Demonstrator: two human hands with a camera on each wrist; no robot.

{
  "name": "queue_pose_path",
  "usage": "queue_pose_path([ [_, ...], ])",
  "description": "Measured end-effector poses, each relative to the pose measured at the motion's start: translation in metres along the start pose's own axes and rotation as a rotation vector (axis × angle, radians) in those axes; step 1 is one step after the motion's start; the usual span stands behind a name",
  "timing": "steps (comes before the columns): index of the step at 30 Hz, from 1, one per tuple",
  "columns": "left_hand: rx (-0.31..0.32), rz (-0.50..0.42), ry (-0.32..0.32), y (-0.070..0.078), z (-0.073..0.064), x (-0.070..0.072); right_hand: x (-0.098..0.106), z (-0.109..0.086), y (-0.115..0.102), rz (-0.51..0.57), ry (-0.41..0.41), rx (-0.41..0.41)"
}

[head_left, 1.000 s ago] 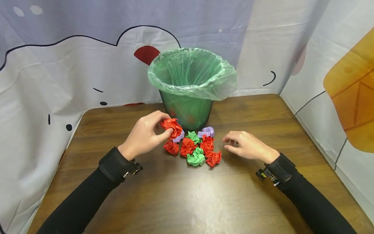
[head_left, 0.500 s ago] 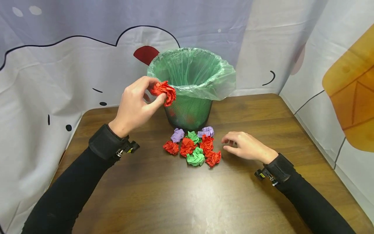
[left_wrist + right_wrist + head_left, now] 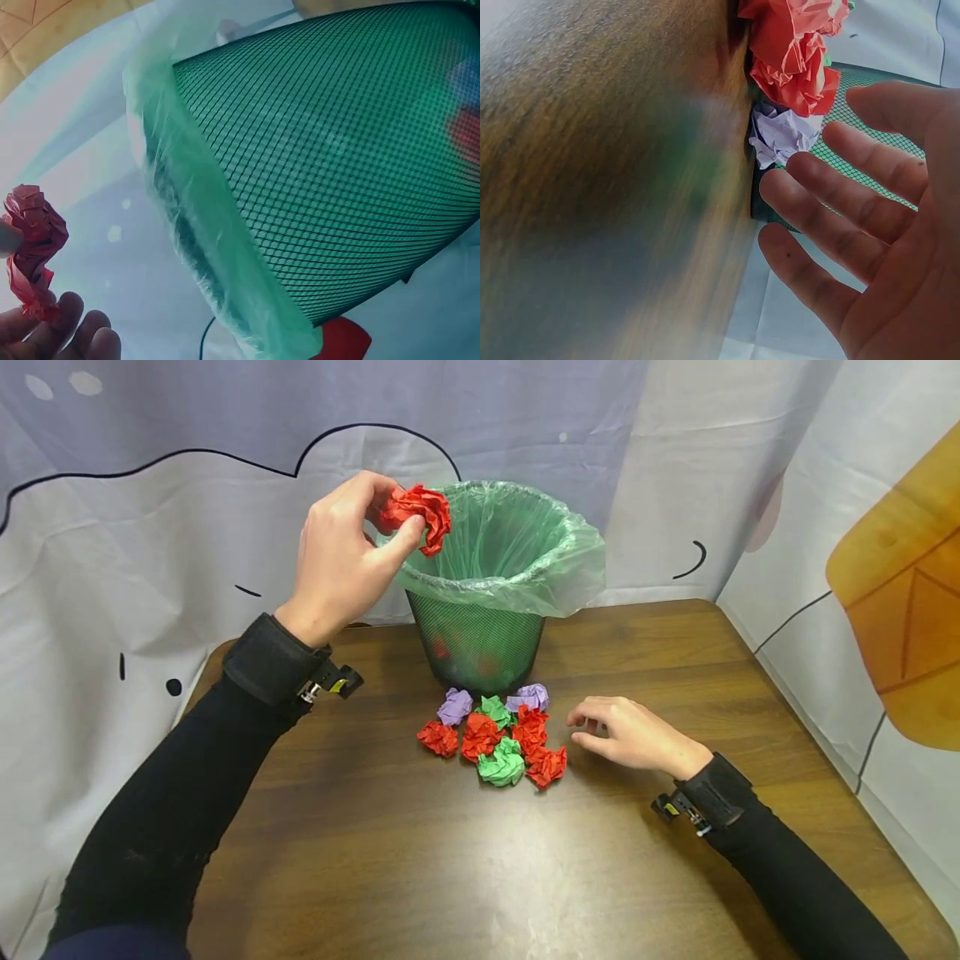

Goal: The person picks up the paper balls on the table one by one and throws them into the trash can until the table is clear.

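Observation:
My left hand (image 3: 341,547) pinches a crumpled red paper ball (image 3: 422,517) between thumb and fingers, raised at the left side of the bin's rim. In the left wrist view the red paper ball (image 3: 34,244) shows beside the bin's opening. The mesh bin (image 3: 480,643) stands at the back of the table, lined with a green plastic bag (image 3: 525,585). My right hand (image 3: 637,735) rests on the table to the right of the paper pile, fingers relaxed and holding nothing. In the right wrist view its fingers (image 3: 840,202) appear near a purple paper ball (image 3: 784,133).
Several crumpled paper balls lie in front of the bin: red (image 3: 482,737), green (image 3: 502,763) and purple (image 3: 455,706). Reddish shapes show faintly through the bin's mesh. A printed curtain (image 3: 150,543) hangs behind the wooden table (image 3: 420,860).
My left hand has lifted the red paper ball from beside the pile up to the height of the bin's rim. The right hand has stayed in place.

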State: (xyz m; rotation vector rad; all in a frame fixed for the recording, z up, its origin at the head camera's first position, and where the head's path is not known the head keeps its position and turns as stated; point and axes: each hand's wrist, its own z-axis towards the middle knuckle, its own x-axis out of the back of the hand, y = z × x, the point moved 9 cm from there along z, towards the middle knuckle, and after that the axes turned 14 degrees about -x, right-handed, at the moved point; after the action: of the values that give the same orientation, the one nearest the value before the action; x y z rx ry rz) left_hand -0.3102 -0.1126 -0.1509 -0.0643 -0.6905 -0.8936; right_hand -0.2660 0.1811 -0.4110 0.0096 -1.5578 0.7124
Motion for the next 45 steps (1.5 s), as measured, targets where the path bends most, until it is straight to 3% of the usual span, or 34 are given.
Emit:
queue_pose_path([
  [17,0.084,0.125,-0.075,-0.016,0.048,0.0,-0.002,0.003,0.0,0.006,0.002,-0.017],
  [27,0.173,0.147,-0.191,-0.028,0.062,-0.015,-0.005,0.003,0.0,0.009,-0.003,-0.02],
  [33,0.179,0.13,-0.27,-0.033,0.061,-0.03,-0.004,0.002,-0.003,0.01,0.024,0.004],
  [45,0.129,0.105,-0.262,-0.038,0.027,-0.031,-0.009,0.001,-0.002,0.009,-0.009,-0.012],
])
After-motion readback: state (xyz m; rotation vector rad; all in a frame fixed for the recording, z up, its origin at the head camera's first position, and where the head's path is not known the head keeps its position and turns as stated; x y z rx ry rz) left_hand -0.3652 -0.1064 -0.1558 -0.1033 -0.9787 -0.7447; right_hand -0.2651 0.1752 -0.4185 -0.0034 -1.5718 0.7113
